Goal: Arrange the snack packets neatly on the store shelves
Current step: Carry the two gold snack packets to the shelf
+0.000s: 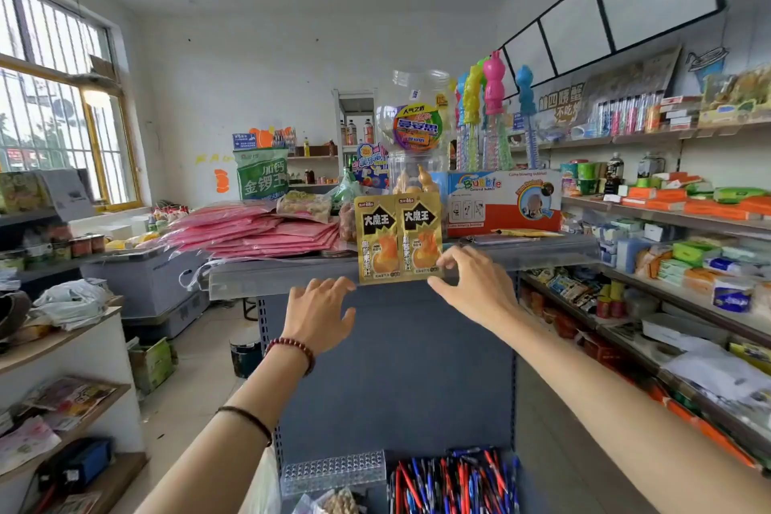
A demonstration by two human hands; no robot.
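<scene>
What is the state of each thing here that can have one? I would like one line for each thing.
left gold packet, upright at the shelf rail
right gold packet, upright beside it, pinched at its lower right corner
right hand, pinches the right gold packet
left hand, fingers spread, holding nothing, at the shelf rail
pink packets, stacked flat
pens, lying heaped below

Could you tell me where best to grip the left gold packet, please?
Probably pinch the left gold packet by its free left edge, coming from the left: it stands upright and flat, and the right gold packet abuts its other edge.
</scene>
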